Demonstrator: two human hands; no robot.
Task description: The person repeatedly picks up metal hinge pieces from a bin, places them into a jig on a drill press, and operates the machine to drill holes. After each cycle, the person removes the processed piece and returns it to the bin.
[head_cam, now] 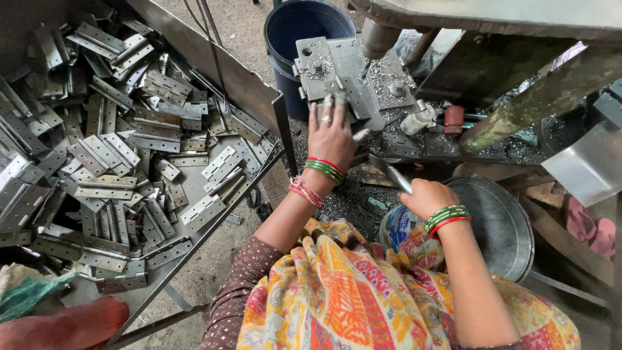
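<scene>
Shawl: bright patterned shawl (363, 298) lies closest to the lens, below both forearms.
Right hand: right hand (427, 198) is closed in a fist around the near end of a thin metal rod (387, 172), which runs up and left from the knuckles toward the jig.
Left hand: left hand (332, 133) lies flat, fingers pressed together and stretched forward, fingertips on the near edge of the steel jig (337, 74); a ring shows on one finger, bangles at the wrist.
Work piece: probably a hinge sits under those fingertips on the jig, though the fingers hide it and I cannot tell for sure.
Press: spindle (376, 35) hangs just beyond the fingertips, over the jig.
Doing it well: judging by this pose, keep the fingertips on the near edge only, short of the spindle, and hold the piece flat against the jig stops while the rod works.
Hinges: loose pile of hinges (123, 149) fills the tray (214, 61) well left of the left hand.
Bucket: dark bucket (304, 32) stands beyond the jig.
Pan: round metal pan (502, 227) sits just right of the right wrist.
</scene>
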